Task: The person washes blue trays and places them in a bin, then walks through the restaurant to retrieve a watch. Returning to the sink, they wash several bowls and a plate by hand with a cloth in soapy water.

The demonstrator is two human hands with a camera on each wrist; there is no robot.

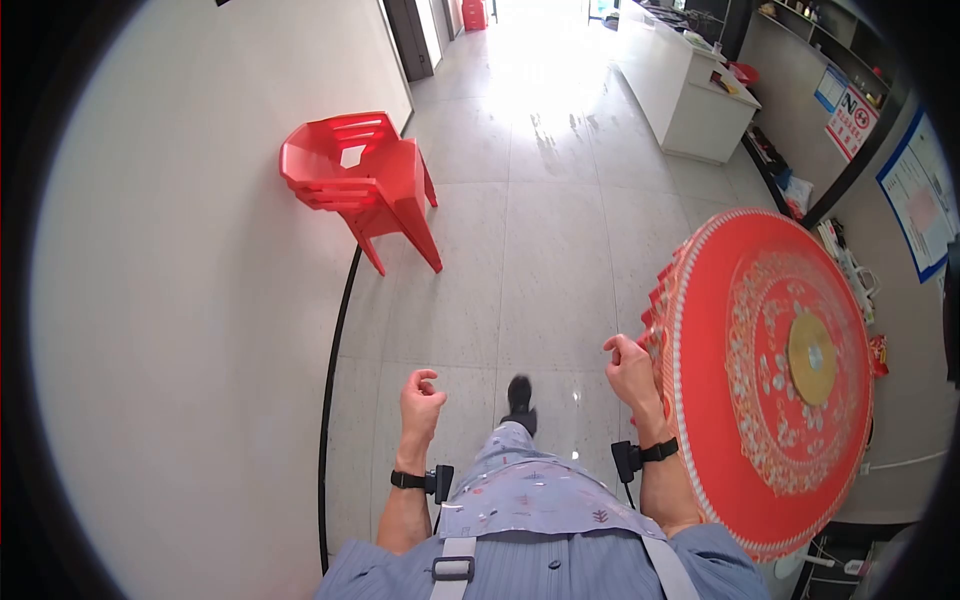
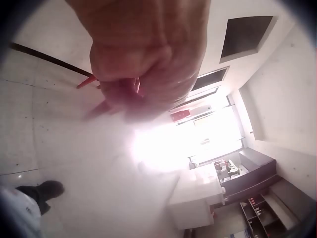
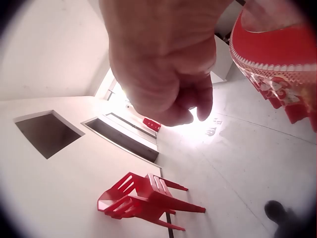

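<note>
My left hand (image 1: 422,404) hangs in front of me with loosely curled fingers and nothing in them. In the left wrist view that hand (image 2: 148,69) is partly blurred. The right hand (image 1: 630,368), also loosely curled and holding nothing, is beside a round table (image 1: 712,300) on my right. Red patterned cloth with a white trim and a ruffled edge covers this table, and a gold disc (image 1: 812,358) sits at its middle. From the right wrist, the curled fingers of the right hand (image 3: 163,74) show apart from the cloth.
Stacked red plastic chairs (image 1: 385,180) stand by the white wall on the left. A white counter (image 1: 690,95) is farther ahead on the right. Grey floor tiles (image 1: 550,240) run forward between them. Bags and boxes (image 1: 845,265) line the right wall beyond the table.
</note>
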